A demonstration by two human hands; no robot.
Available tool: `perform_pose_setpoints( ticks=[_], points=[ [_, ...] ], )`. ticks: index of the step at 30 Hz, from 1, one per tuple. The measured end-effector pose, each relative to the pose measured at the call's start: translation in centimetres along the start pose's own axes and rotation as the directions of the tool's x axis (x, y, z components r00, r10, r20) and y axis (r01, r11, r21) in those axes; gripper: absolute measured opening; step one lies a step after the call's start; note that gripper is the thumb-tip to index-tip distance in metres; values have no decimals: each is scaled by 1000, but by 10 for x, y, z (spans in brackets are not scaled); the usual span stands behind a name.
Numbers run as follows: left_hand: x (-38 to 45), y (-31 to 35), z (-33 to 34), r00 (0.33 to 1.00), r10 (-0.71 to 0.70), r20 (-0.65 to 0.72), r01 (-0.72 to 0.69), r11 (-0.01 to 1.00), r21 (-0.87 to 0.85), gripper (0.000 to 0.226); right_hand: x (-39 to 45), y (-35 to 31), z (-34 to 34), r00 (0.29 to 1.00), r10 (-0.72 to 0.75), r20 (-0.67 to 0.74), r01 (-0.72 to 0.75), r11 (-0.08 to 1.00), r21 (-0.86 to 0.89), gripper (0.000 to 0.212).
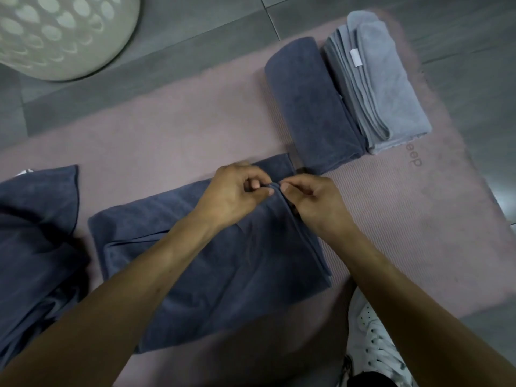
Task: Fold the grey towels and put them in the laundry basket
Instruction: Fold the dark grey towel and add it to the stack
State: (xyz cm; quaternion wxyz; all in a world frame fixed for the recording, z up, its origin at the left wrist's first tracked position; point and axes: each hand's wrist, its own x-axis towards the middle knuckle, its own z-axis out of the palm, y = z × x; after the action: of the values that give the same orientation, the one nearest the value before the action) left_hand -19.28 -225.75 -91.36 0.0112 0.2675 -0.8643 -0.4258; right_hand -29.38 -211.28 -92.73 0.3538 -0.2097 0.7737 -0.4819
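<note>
Towel [212, 261] on mat [405, 233], two folded towels [349, 99] behind right, loose pile [33, 233] left, basket [64, 34] far left

Left hand [234, 191] and right hand [310, 199] pinch edge of dark grey towel [223, 263] on pink mat [405, 233]; folded towels [349, 99] beyond; laundry basket [64, 34] far left.

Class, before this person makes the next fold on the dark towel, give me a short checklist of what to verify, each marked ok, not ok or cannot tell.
1. Left hand and right hand both pinch the dark towel at its far edge: ok.
2. Layered edges aligned: cannot tell.
3. Towel flat, no creases: not ok, wrinkles at its left end.
4. Pink mat bare on the right: ok.
5. Laundry basket in view: ok.
6. Folded towels already in the basket: not ok.
</note>
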Motion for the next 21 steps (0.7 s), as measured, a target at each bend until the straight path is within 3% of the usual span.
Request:
perform_pose_setpoints(
  ticks=[5,14,18,21],
  points=[
    [26,-3,5,1000,-9,15,8,998,69,6,-5,18,-9,969,200,-143,-197,980,34,22],
    [64,6,28,992,-128,-24,130,972,196,5,-17,20,-12,980,131,-148,-162,960,-227,15],
    [64,2,36,996,-84,-33,90,959,269,19,-26,21,-7,985,66,-158,-113,944,-311,20],
    [63,2,39,996,-69,-56,84,940,332,18,-34,25,-4,988,33,-149,-81,940,-331,21]
  ],
)
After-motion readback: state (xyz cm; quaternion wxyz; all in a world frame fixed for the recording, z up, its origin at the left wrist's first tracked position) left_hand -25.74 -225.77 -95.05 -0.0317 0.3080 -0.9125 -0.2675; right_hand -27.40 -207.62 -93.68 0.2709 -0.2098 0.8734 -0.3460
